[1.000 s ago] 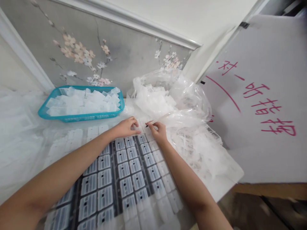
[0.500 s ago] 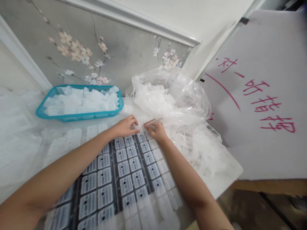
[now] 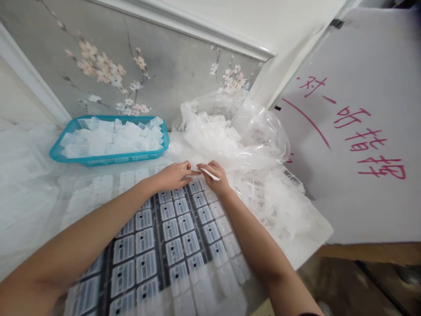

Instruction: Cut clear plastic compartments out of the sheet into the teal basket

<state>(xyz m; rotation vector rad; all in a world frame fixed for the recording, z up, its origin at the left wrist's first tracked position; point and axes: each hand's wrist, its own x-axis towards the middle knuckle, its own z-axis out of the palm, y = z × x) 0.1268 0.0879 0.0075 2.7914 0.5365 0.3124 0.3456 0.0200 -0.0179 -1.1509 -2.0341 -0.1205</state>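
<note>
Rows of small translucent white plastic pieces point(image 3: 179, 230) lie in a grid on a dark sheet before me. My left hand point(image 3: 173, 174) rests at the far end of the grid with its fingers curled and fingertips pressed on a piece. Right beside it, my right hand point(image 3: 215, 177) is closed on a thin white stick point(image 3: 210, 174) that lies across its fingers. The two hands nearly touch at the fingertips.
A teal basket point(image 3: 59, 153) of white plastic pieces stands at the back left. Crumpled clear plastic bags point(image 3: 250, 145) full of such pieces fill the back right. A white board point(image 3: 362, 145) with red writing leans at the right. The table edge runs at lower right.
The stick in my right hand has swung from pointing up and right to lying across the fingers. My left hand's fingers have stretched a little toward the right hand.
</note>
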